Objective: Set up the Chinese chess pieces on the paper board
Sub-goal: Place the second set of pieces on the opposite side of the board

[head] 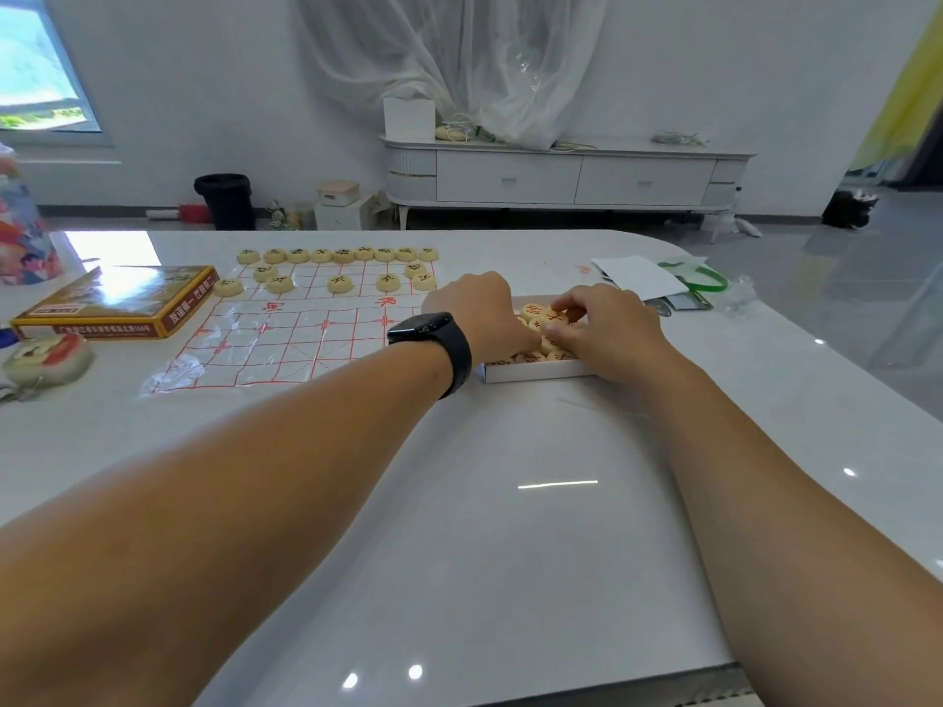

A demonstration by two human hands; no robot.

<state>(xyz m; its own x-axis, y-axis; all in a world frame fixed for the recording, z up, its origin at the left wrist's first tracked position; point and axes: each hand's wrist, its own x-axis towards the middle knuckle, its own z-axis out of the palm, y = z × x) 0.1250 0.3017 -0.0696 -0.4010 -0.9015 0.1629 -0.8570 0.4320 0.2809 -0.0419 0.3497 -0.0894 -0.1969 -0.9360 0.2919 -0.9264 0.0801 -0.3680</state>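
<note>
A paper board with a red grid lies on the white table. Several round wooden pieces with black characters stand along its far rows. The near half of the board is bare. To its right a white tray holds several red-lettered pieces. Both hands are in that tray. My left hand, with a black watch on the wrist, has its fingers down among the pieces. My right hand pinches at pieces with fingertips; whether either hand has lifted one is hidden.
The yellow-brown game box lid lies left of the board, with a small pouch and keys nearer. Papers and a green ring sit behind the tray. A patterned container stands at the far left edge.
</note>
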